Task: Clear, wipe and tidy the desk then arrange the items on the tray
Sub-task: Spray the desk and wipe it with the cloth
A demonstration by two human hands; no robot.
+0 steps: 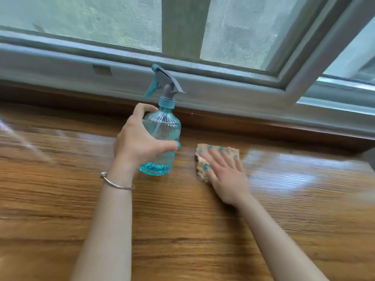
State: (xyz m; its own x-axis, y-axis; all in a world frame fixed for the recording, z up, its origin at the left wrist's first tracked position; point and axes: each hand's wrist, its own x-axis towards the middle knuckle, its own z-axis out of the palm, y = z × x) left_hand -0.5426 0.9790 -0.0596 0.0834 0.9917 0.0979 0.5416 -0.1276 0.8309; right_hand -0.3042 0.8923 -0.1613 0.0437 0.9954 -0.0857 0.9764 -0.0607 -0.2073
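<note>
- Clearly the wiping stage is in hand: the left hand (pixel 142 138) is wrapped around the body of the spray bottle (pixel 161 136), fingers curled behind the ribbed glass and thumb across its front; the grip sits at mid-body and not on the trigger, which suggests the bottle is being carried or set down and not fired.
- The bottle stands roughly upright with its base on or just above the tabletop (pixel 182 230); I cannot tell whether it is fully resting; only a little blue liquid shows at the bottom, so it should be light and easy to tip.
- The right hand (pixel 225 171) lies flat with its fingers spread and straight, pressing the tan cloth (pixel 203 167) against the wood; an open palm spreads pressure over the cloth, which suits rubbing rather than lifting it.
- The cloth is just beside the bottle, to its right, the two apart; it sits near the back edge of the tabletop, below the window frame (pixel 203 84).
- Glossy patches show on the wood right of the cloth; these may be wet streaks or window glare, I cannot say which.
- No tray and no other desk items are in view, so the arranging step looks not yet begun.
- A bracelet (pixel 116 182) circles the left wrist; it could scrape the wet surface if the arm drops low.
</note>
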